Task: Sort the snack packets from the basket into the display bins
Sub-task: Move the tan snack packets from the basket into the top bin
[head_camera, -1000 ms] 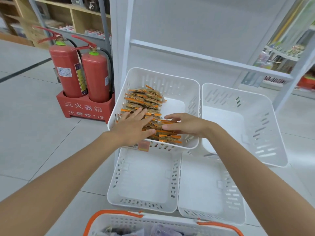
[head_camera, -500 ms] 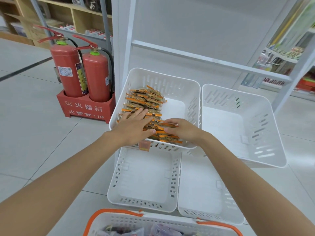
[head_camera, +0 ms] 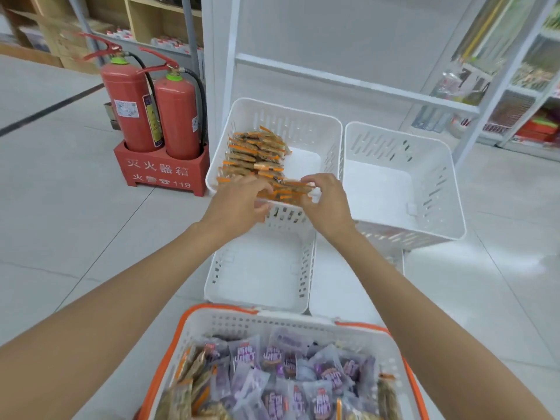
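Our left hand [head_camera: 239, 201] and right hand [head_camera: 328, 200] curled round the nearest thin orange-edged snack packets [head_camera: 257, 154] in the white slotted plastic bin [head_camera: 303, 124]. They looked light and slippery, best squeezed from both ends.

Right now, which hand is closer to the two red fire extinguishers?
Left. The left hand lies right of the two red metal fire extinguishers; the right hand is beyond it, farther right.
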Demonstrator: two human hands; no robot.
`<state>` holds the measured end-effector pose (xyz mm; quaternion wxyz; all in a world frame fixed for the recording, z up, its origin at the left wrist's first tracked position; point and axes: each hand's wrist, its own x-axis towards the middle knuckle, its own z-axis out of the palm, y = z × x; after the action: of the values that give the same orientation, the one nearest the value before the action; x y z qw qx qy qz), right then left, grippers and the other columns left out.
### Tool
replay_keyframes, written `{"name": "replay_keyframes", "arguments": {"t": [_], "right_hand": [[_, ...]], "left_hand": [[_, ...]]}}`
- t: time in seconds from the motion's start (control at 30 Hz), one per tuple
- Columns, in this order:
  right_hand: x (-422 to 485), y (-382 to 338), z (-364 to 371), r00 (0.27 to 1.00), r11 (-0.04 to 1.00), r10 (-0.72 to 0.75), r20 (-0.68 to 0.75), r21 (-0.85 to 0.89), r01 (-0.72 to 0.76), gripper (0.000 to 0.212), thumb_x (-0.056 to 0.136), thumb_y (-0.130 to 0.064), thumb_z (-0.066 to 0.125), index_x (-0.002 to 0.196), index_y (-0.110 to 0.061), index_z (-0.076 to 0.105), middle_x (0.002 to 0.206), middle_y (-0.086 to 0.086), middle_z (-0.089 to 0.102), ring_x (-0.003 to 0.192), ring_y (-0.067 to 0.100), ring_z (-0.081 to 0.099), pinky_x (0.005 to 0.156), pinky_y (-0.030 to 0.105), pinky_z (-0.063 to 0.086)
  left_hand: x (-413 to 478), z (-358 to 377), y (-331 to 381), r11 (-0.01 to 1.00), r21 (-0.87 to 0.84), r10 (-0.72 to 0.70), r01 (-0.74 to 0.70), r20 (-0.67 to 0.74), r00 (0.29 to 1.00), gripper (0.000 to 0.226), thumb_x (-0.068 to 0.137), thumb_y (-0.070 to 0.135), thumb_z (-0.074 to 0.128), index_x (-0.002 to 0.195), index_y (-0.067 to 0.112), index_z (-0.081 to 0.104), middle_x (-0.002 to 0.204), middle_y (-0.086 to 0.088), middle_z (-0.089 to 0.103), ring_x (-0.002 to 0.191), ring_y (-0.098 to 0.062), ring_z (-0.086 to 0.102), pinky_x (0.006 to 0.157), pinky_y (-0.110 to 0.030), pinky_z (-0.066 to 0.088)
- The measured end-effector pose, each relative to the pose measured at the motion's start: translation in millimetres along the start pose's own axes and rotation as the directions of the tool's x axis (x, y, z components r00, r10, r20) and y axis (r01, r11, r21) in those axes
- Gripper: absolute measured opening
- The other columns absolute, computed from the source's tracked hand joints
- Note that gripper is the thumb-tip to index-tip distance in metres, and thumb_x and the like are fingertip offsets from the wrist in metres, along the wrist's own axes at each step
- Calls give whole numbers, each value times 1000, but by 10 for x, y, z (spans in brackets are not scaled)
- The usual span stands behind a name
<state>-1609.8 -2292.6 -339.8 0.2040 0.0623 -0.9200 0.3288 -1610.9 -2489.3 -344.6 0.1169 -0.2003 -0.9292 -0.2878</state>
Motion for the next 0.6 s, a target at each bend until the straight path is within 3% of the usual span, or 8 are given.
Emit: {"name": "replay_keyframes", "arguments": {"t": [0.07, 0.2, 0.33, 0.43, 0.53, 0.6], "right_hand": [[-355, -64, 2, 999, 998, 6, 35, 67, -8, 32, 81, -2, 62, 111, -11, 68, 112, 3, 61, 99, 16, 55, 88, 21, 41], [-1180, -4, 205, 950, 991, 56, 308, 97, -90, 31, 88, -8, 63, 118, -15, 64, 118, 0, 58, 94, 11, 53, 84, 17, 39], [-1957, 209, 605, 746, 987, 119, 656, 2, -159, 34, 92, -16, 63, 126, -18, 60, 129, 1, 56, 103, 13, 52, 88, 23, 42], [-2326, 201, 961, 662, 981, 123, 740, 10, -194, 39, 92, -16, 65, 130, -16, 57, 134, 1, 56, 107, 12, 51, 85, 19, 39], [-2529, 4, 1367, 597, 979, 72, 799, 58, -196, 48, 90, -10, 67, 136, -15, 55, 140, 1, 53, 122, 17, 51, 95, 23, 41], [-2659, -83, 1631, 535, 989, 41, 844, 42, -143, 49, 89, -13, 68, 136, -18, 57, 135, 2, 58, 116, 18, 57, 96, 25, 45]], "left_hand": [[-293, 69, 54, 999, -35, -13, 14, 46, 999, 24, 89, 26, 68, 113, 21, 66, 116, 3, 63, 109, -17, 55, 91, -37, 46], [-1034, 266, -31, 994, -37, -95, 102, 161, 982, 32, 92, 32, 66, 121, 21, 62, 121, 4, 62, 105, -14, 54, 89, -32, 45], [-1838, 374, -356, 963, -36, -246, 268, 293, 924, 34, 92, 34, 67, 124, 24, 61, 120, 6, 59, 106, -12, 53, 93, -31, 46], [-2342, 355, -621, 940, -3, -325, 341, 299, 897, 34, 90, 34, 69, 122, 24, 62, 118, 6, 59, 104, -12, 54, 90, -29, 44], [-2705, 299, -821, 903, -1, -415, 431, 268, 870, 30, 90, 33, 69, 118, 25, 62, 119, 8, 59, 102, -8, 51, 82, -25, 39], [-2840, 292, -894, 891, -5, -435, 454, 278, 856, 30, 91, 33, 68, 119, 26, 62, 119, 8, 58, 103, -9, 51, 82, -24, 38]]}}
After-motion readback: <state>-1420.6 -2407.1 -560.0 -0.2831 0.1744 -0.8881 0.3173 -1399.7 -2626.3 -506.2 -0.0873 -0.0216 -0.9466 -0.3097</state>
